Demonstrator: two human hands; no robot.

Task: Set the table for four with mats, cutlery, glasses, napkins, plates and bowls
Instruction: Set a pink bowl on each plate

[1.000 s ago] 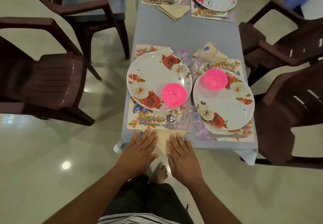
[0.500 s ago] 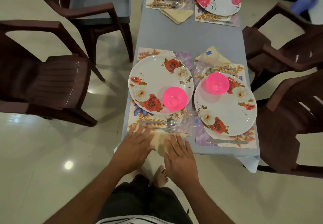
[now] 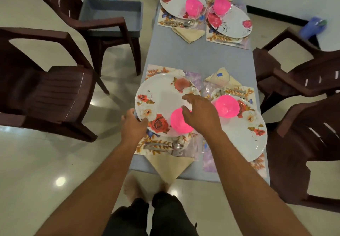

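Head view, table [image 3: 198,55] running 12 to 6 o'clock, grey cover, four settings laid.

Left hand [image 3: 133,127] at 9 o'clock edge of near-left plate [image 3: 160,97]; thumb over rim, fingers curled under, gripping plate edge. Right hand [image 3: 199,112] above same plate, at 3 o'clock side of pink bowl [image 3: 179,123]; fingers bent and slightly apart, fingertips at bowl's upper rim. Contact with bowl not resolvable; nothing clearly pinched.

Near-left plate: white, red and white rose print, lying on floral mat [image 3: 152,70]. Pink bowl sitting on plate at its 5 o'clock. Spoon [image 3: 176,145] and fork [image 3: 175,152] on mat at 6 o'clock of plate, side by side. Beige napkin [image 3: 171,165] at 6 o'clock of cutlery, folded to a point, tip hanging over near table edge.

Near-right plate [image 3: 244,140] at 3 o'clock, carrying second pink bowl [image 3: 227,105]; folded napkin [image 3: 222,78] at its 12 o'clock, blue mark on it.

Far end, 12 o'clock: two more plates [image 3: 174,5] [image 3: 233,24], each with pink bowl; beige napkin [image 3: 188,34] between settings. Glasses faint, outlines uncertain.

Dark brown plastic chairs [image 3: 55,96] at 9 and 3 o'clock; grey tub [image 3: 110,11] on far-left chair seat.

No legible writing, brand or label anywhere.
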